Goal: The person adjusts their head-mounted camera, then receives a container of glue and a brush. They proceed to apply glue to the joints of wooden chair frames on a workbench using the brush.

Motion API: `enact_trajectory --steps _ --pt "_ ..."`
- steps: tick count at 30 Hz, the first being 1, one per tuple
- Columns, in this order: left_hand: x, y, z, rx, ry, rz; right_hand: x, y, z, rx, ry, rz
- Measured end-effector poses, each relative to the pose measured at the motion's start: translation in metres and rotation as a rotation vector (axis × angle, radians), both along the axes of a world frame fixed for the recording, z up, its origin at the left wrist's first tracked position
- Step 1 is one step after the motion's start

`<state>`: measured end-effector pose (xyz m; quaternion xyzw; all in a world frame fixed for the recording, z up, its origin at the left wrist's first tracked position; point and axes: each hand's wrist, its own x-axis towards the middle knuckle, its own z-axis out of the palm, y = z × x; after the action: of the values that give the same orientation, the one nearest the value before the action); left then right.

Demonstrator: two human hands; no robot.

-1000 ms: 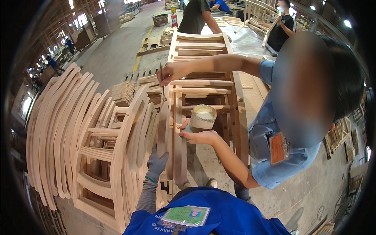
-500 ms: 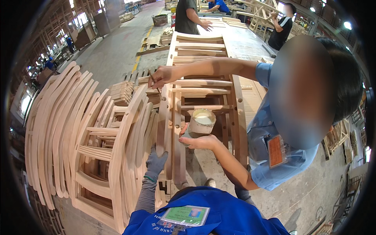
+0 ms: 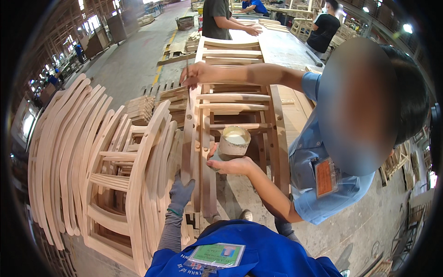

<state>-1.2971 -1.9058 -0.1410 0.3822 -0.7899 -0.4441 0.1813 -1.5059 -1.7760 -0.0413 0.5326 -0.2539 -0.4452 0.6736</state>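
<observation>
Grey-gloved left hand (image 3: 181,193) closed round lower end of long brown wooden post (image 3: 188,150), just beside slatted wooden frame (image 3: 233,97). Right hand out of view, fingers can't tell. One-handed hold could let post twist; a bump could spill blue-shirted co-worker's (image 3: 307,143) round whitish cup (image 3: 234,147).

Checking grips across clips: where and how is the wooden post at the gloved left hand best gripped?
The wooden post is probably best gripped by its near end, from the wearer's side, thumb and fingers across its width: it is long and slim, this end points toward the wearer, and a co-worker's hand is near the far end.
</observation>
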Motion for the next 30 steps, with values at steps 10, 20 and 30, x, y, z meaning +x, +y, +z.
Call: enact_trajectory --steps 10,20,30 --pt "0.012 -0.014 -0.022 0.019 -0.128 0.071 0.077 0.181 -0.097 -0.611 -2.144 -0.213" --pt "0.011 -0.021 -0.031 0.050 -0.087 0.036 0.118 0.233 -0.183 -1.081 -2.348 -0.259" --pt "0.017 -0.033 -0.044 -0.003 -0.074 0.044 0.120 0.223 -0.191 -1.150 -2.312 -0.320"
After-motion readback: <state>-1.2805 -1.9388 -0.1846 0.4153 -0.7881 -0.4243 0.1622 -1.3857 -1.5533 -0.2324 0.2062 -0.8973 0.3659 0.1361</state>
